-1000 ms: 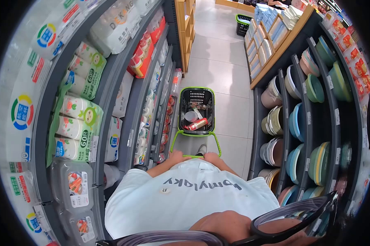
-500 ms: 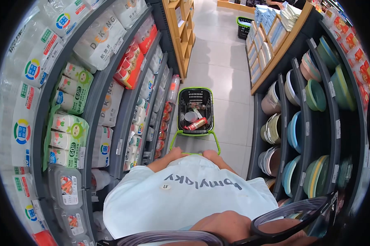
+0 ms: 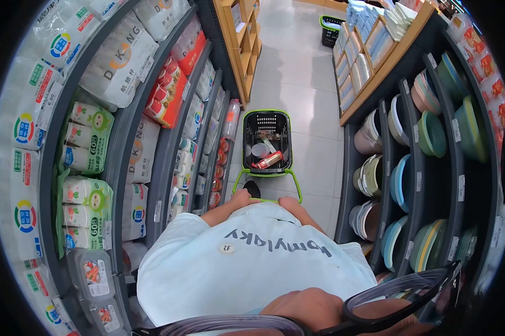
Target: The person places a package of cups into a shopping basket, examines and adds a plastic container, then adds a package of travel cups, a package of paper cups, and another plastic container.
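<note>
My left hand (image 3: 241, 197) and my right hand (image 3: 289, 203) both grip the green handle bar (image 3: 266, 199) of a black shopping basket on wheels (image 3: 266, 120) that rolls on the tiled aisle floor ahead of me. Inside the basket lie a red tube-shaped package (image 3: 269, 161), a pale round lid or container (image 3: 259, 150) and a few small items. My pale blue T-shirt hides my wrists and lower arms from below.
Left shelving (image 3: 126, 120) holds stacks of paper cups and packaged goods. Right shelving (image 3: 401, 140) holds stacked coloured bowls (image 3: 431, 133). A wooden rack (image 3: 244, 45) stands farther up on the left, another green basket (image 3: 331, 25) far ahead. The tiled floor (image 3: 303, 84) runs between.
I have walked forward along the aisle pushing the basket; the left shelves have slid back past me. Both hands stay on the handle, and a dark shoe now shows beneath it.
</note>
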